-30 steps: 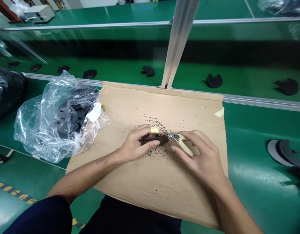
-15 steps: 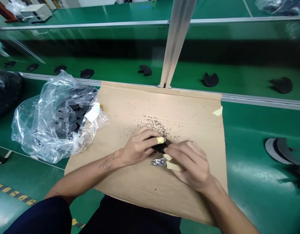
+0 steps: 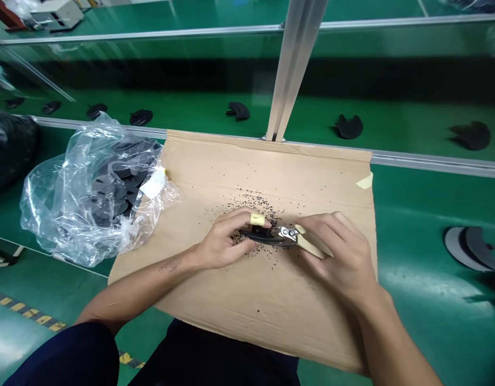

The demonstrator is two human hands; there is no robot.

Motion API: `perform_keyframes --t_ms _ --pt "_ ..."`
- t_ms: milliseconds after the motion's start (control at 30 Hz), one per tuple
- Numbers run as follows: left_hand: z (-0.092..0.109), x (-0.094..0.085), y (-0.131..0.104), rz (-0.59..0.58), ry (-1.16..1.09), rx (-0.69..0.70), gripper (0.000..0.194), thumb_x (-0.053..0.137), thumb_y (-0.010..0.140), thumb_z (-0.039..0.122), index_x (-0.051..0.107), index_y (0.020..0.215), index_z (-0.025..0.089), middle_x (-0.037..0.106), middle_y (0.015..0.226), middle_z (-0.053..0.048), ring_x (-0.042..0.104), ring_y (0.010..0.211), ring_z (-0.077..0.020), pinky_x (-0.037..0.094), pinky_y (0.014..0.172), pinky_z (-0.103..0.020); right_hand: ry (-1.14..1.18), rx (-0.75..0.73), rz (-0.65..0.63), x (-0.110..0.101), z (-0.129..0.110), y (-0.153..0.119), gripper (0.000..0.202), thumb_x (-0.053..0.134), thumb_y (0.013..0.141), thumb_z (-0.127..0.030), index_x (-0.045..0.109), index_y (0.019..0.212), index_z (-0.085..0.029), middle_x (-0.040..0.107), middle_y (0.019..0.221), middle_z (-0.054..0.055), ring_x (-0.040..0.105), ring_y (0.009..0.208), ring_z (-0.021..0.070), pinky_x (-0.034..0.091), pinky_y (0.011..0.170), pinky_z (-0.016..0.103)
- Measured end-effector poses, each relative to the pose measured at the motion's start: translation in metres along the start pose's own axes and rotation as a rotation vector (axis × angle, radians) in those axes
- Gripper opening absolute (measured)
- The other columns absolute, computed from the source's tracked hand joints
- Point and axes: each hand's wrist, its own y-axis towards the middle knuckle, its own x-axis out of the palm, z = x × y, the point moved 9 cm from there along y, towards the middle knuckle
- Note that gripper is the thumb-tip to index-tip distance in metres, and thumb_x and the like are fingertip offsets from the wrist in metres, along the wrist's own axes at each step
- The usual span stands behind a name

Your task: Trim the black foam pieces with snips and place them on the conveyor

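Observation:
My left hand (image 3: 231,238), with yellow tape round one finger, is closed on a curved black plastic part (image 3: 269,238) above the cardboard sheet (image 3: 215,305). In my right hand (image 3: 339,249) is a pair of side cutters (image 3: 307,244) with pale yellow handles. Their metal jaws meet the part's upper right side, just right of my left fingertips; whether the jaws are closed I cannot tell. Small black clippings (image 3: 255,201) lie scattered on the cardboard around and behind the part.
On the left, a clear plastic bag (image 3: 62,209) holds several black parts. More curved black parts (image 3: 349,127) lie along the green belt behind a metal rail. An aluminium post (image 3: 293,69) rises at the cardboard's back edge. A round grey-and-black item (image 3: 468,247) is at right.
The cutters have swung from pointing left below the part to having their jaws at its right side. My right hand has moved right, and the black part has been turned, showing its curved edge.

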Motion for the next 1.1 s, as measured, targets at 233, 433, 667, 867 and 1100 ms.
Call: perform_keyframes --t_ms 233,433,667,867,1100 --pt "0.002 0.001 0.001 -0.032 -0.043 0.013 0.021 0.064 0.092 0.017 0.066 0.113 0.016 0.070 0.102 -0.007 0.066 0.096 -0.0154 0.058 0.083 -0.030 -0.036 -0.043 0.011 -0.003 -0.004 0.003 0.016 0.062 0.092 -0.019 0.063 0.108 -0.018 0.072 0.094 0.008 0.058 0.078 0.0192 0.045 0.068 0.033" --pt "0.004 0.002 0.001 -0.039 -0.039 0.047 0.024 0.064 0.091 0.015 0.067 0.115 0.016 0.070 0.102 -0.008 0.066 0.096 -0.0158 0.058 0.081 -0.029 -0.077 -0.043 0.020 -0.004 -0.007 0.002 0.013 0.063 0.093 -0.021 0.064 0.106 -0.018 0.072 0.092 0.008 0.057 0.076 0.0178 0.044 0.067 0.032" --pt "0.004 0.003 0.000 -0.022 -0.042 0.042 0.027 0.063 0.091 0.011 0.068 0.117 0.017 0.071 0.102 -0.008 0.068 0.094 -0.0159 0.059 0.078 -0.029 -0.201 -0.106 0.078 -0.009 -0.014 0.002 0.007 0.062 0.094 -0.017 0.065 0.100 -0.018 0.072 0.083 0.004 0.051 0.069 0.0151 0.041 0.063 0.030" --pt "0.008 0.003 0.000 -0.003 -0.029 0.082 0.028 0.063 0.090 0.007 0.068 0.117 0.015 0.072 0.103 -0.010 0.069 0.094 -0.0147 0.060 0.079 -0.027 -0.310 -0.156 0.087 -0.010 -0.021 0.001 0.007 0.064 0.093 -0.014 0.066 0.099 -0.017 0.071 0.080 0.003 0.047 0.068 0.0153 0.038 0.061 0.030" --pt "0.008 0.004 -0.002 0.004 -0.017 0.076 0.025 0.063 0.092 0.010 0.069 0.116 0.016 0.074 0.101 -0.009 0.070 0.093 -0.0152 0.061 0.077 -0.028 -0.390 -0.183 0.117 -0.012 -0.028 0.000 0.011 0.065 0.089 -0.007 0.067 0.093 -0.018 0.069 0.071 0.000 0.046 0.064 0.0141 0.036 0.058 0.029"
